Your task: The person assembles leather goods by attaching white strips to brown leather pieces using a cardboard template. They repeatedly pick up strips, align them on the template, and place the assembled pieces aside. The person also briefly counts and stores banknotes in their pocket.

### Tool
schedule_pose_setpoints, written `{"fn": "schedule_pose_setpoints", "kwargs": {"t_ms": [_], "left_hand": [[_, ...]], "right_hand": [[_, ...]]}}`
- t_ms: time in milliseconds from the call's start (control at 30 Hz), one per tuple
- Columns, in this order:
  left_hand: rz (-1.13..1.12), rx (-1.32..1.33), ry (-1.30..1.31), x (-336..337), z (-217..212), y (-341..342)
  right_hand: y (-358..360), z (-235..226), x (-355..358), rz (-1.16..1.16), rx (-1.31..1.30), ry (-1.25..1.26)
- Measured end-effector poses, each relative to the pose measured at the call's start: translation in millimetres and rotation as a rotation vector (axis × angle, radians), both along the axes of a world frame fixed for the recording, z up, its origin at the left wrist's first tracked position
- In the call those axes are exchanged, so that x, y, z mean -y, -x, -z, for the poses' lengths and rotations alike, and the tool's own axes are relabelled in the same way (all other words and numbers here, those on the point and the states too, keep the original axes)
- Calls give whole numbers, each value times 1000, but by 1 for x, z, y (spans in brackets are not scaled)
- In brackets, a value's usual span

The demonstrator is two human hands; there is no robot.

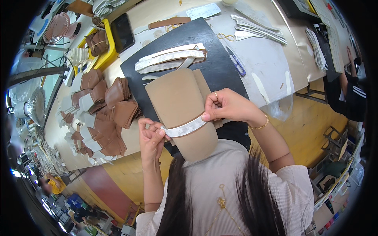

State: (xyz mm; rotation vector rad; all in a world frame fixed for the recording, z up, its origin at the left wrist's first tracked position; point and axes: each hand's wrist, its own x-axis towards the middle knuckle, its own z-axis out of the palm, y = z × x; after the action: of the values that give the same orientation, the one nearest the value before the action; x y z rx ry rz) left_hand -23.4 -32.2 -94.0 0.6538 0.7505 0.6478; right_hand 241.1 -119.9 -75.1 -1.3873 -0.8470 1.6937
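Note:
A narrow strip [186, 128], whitish with a brown edge, is stretched between my hands across a large tan panel [177, 94] with rounded ends. My left hand [151, 137] pinches the strip's left end between thumb and fingers. At the other end my right hand [225, 105] grips it, thumb on top, at the panel's right edge. The panel overhangs the table's near edge, over a black mat [138, 86]. Another tan piece [201, 80] shows partly beneath it. Beyond the panel, several similar strips [171, 58] lie piled on the mat.
Stacks of brown leather pieces [104, 118] cover the table at left, by a yellow tray [107, 49] and a black phone [122, 32]. Purple thread snips [236, 63] lie right of the mat, with pale strips [258, 29] farther back. Another person [350, 90] is at far right.

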Motion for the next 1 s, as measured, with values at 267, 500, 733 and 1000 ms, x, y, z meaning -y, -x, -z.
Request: {"fn": "schedule_pose_setpoints", "kwargs": {"t_ms": [267,500,733,1000], "left_hand": [[1,118,-54,1,-8,13],[3,24,-65,0,-3,17],[47,7,-35,3,5,8],[39,-24,-15,6,-1,-3]], "right_hand": [[-9,6,23,213,-339,101],[-9,0,28,201,-334,23],[4,11,24,221,-323,37],[12,25,32,243,-43,-150]]}}
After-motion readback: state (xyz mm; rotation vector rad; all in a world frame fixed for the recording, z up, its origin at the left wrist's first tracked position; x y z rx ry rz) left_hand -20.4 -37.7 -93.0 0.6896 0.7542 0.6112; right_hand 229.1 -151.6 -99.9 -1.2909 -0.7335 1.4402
